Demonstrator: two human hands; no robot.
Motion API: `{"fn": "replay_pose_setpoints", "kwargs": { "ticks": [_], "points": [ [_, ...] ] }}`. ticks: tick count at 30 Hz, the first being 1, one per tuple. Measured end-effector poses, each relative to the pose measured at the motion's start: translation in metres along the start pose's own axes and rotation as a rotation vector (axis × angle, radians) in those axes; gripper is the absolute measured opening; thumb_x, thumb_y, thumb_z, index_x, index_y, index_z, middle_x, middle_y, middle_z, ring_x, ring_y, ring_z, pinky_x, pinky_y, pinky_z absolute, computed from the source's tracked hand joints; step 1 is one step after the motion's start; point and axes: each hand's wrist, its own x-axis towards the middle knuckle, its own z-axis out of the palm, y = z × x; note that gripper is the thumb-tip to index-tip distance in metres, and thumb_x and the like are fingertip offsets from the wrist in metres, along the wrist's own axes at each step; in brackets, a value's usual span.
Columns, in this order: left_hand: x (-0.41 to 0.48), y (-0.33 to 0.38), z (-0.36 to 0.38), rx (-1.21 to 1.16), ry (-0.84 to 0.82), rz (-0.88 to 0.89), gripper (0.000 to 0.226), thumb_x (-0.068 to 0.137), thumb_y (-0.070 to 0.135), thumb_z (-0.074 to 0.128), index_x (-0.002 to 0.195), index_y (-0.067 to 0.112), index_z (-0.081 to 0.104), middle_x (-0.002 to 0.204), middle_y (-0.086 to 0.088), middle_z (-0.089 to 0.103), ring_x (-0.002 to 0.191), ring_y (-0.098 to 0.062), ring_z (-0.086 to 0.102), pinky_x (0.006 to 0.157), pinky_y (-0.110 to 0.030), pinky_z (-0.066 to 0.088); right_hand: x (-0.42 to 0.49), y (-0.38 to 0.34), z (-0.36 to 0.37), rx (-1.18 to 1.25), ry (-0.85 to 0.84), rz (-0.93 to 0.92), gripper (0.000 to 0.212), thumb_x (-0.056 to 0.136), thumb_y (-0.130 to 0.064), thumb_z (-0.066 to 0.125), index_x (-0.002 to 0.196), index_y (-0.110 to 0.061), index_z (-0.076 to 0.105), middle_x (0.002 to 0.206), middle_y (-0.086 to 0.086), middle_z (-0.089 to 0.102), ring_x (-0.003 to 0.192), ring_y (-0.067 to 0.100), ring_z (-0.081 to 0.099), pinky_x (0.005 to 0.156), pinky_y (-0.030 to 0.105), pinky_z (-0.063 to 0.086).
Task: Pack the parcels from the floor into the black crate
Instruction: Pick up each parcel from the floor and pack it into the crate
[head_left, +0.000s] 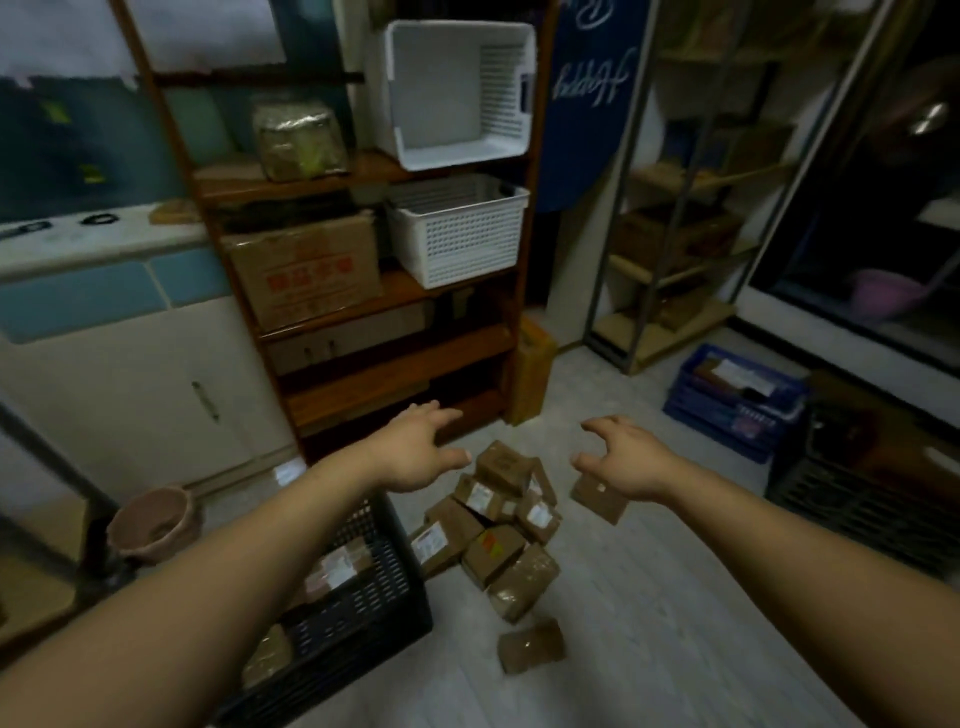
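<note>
Head view: small brown cardboard parcels (498, 525) with white labels lie heaped on the grey floor (649, 597), just beside the black crate (374, 597). The left hand (415, 457) and right hand (626, 460) hover over the heap, fingers spread and loose, grasping nothing.

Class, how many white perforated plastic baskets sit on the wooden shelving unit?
2. One white plastic basket lies tipped on its side, high on the wooden shelving unit; the other basket stands upright directly beneath it. None seems hidden.
</note>
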Motion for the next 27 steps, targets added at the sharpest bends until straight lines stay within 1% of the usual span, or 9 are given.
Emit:
{"fn": "replay_pose_setpoints", "kwargs": {
  "ticks": [6, 8, 11, 14, 18, 22, 27],
  "points": [
    [0.042, 0.107, 0.056, -0.038, -0.037, 0.029, 0.068, 0.09, 0.047, 0.054, 0.148, 0.031, 0.022, 0.16, 0.001, 0.007, 0.147, -0.022, 0.002, 0.119, -0.042, 0.012, -0.024, 0.118, -0.058, -0.049, 0.004, 0.021, 0.067, 0.093, -0.049, 0.05, 0.15, -0.023, 0.027, 0.155, 0.006, 0.024, 0.138, 0.024, 0.032, 0.11, 0.035, 0.03],
    [0.054, 0.13, 0.074, -0.026, -0.049, 0.015, 0.068, 0.09, 0.046, 0.054, 0.148, 0.029, 0.022, 0.16, -0.001, 0.006, 0.147, -0.024, 0.002, 0.118, -0.041, 0.011, -0.023, 0.15, -0.072, -0.061, 0.001, 0.023, 0.067, 0.093, -0.048, 0.051, 0.15, -0.023, 0.027, 0.155, 0.006, 0.024, 0.138, 0.024, 0.032, 0.111, 0.035, 0.03],
    [0.067, 0.145, 0.093, -0.006, -0.068, -0.029, 0.07, 0.089, 0.048, 0.055, 0.148, 0.03, 0.022, 0.16, -0.003, 0.005, 0.147, -0.026, -0.001, 0.118, -0.042, 0.009, -0.012, 0.177, -0.083, -0.041, -0.018, 0.008, 0.067, 0.093, -0.047, 0.051, 0.15, -0.021, 0.026, 0.155, 0.006, 0.023, 0.139, 0.024, 0.03, 0.112, 0.035, 0.029],
    [0.083, 0.147, 0.094, 0.029, -0.082, -0.067, 0.071, 0.089, 0.049, 0.054, 0.149, 0.029, 0.02, 0.16, -0.003, 0.003, 0.147, -0.027, -0.002, 0.118, -0.042, 0.008, 0.011, 0.182, -0.085, -0.028, -0.041, -0.031, 0.068, 0.093, -0.047, 0.051, 0.15, -0.021, 0.026, 0.155, 0.006, 0.023, 0.14, 0.024, 0.029, 0.111, 0.035, 0.029],
    [0.115, 0.142, 0.078, 0.031, -0.048, -0.064, 0.07, 0.09, 0.047, 0.053, 0.149, 0.03, 0.019, 0.16, -0.003, 0.003, 0.147, -0.027, -0.002, 0.117, -0.042, 0.009, 0.051, 0.172, -0.091, -0.023, -0.019, -0.069, 0.069, 0.092, -0.048, 0.052, 0.15, -0.021, 0.025, 0.156, 0.006, 0.023, 0.14, 0.025, 0.028, 0.112, 0.036, 0.028],
    [0.16, 0.139, 0.056, -0.019, -0.026, -0.07, 0.069, 0.091, 0.044, 0.053, 0.149, 0.03, 0.018, 0.16, -0.002, 0.004, 0.147, -0.026, -0.001, 0.117, -0.043, 0.009, 0.096, 0.168, -0.103, -0.024, -0.017, -0.088, 0.071, 0.091, -0.051, 0.051, 0.15, -0.022, 0.024, 0.156, 0.006, 0.022, 0.141, 0.026, 0.026, 0.113, 0.036, 0.026],
    [0.188, 0.144, 0.046, -0.095, 0.037, -0.144, 0.069, 0.091, 0.043, 0.055, 0.149, 0.029, 0.019, 0.16, -0.002, 0.006, 0.147, -0.026, -0.001, 0.119, -0.043, 0.009, 0.139, 0.172, -0.11, -0.026, -0.051, -0.127, 0.07, 0.091, -0.05, 0.052, 0.15, -0.023, 0.026, 0.156, 0.004, 0.022, 0.141, 0.024, 0.027, 0.112, 0.036, 0.027]
  ]
}}
